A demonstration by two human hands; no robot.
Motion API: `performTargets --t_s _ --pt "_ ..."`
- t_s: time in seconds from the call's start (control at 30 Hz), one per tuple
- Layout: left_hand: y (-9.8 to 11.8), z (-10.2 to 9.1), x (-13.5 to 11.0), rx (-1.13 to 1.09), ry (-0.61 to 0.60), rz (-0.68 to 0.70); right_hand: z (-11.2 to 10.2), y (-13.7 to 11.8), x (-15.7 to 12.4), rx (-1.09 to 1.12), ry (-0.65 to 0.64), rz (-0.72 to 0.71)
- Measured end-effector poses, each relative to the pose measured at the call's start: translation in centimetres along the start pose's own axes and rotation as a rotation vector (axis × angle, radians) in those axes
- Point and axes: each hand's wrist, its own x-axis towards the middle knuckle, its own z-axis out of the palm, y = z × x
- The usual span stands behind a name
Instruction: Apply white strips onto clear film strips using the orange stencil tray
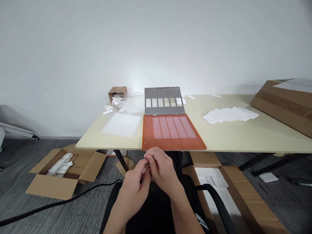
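**Left grip and right grip pinch narrow just short of the flat orange slotted plate**

The fingers of both hands meet in a tight, narrow pinch in front of the person's dark top; whether anything small sits between them is hidden. Directly ahead of the grips, the plate lies at the near edge of the pale cream counter, its five pale strips running away from the hands along their length. The right grip is the nearer to it. Beyond the plate lies a grey metal plate with white windows, and well ahead and right of the grips lie loose white paper sheets.
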Motion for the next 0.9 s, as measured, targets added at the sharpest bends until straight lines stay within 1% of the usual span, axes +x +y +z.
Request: performTargets --t_s 0.07,0.13,0.27,0.37,0.43,0.5,0.57,0.67,0.7,0.77,0.9 --pt "0.1 0.1 -0.1 -0.019 0.006 0.000 0.1 -0.1 0.0 0.052 0.021 0.060" --pt "0.2 0.2 -0.1 -0.051 0.015 -0.002 0.2 0.0 0.2 0.058 0.057 0.107" --pt "-0.1 0.8 0.1 -0.148 0.045 -0.028 0.9 0.6 0.7 -0.011 0.106 0.208" --pt "-1.4 1.5 0.8 -0.299 0.088 -0.058 1.5 1.3 1.7 -0.102 0.074 0.267" --pt "-2.7 2.0 1.5 -0.459 0.123 -0.077 1.6 1.7 2.7 -0.170 0.036 0.317" --pt "-4.1 2.3 2.3 -0.576 0.183 -0.104 1.5 2.0 3.6 -0.234 -0.003 0.353" --pt "-5.0 2.3 2.9 -0.615 0.228 -0.106 1.2 2.0 4.3 -0.243 -0.087 0.336" --pt "-5.5 1.7 3.4 -0.636 0.251 -0.077 0.9 1.9 4.5 -0.154 -0.308 0.232" --pt "-5.6 1.5 3.4 -0.646 0.250 -0.066 0.9 1.9 4.3 -0.127 -0.356 0.205" --pt "-5.7 1.0 3.4 -0.668 0.239 -0.048 1.0 2.0 4.1 -0.094 -0.371 0.191" --pt "-6.3 0.0 3.3 -0.689 0.175 -0.051 1.3 2.4 4.2 0.007 -0.307 0.211"
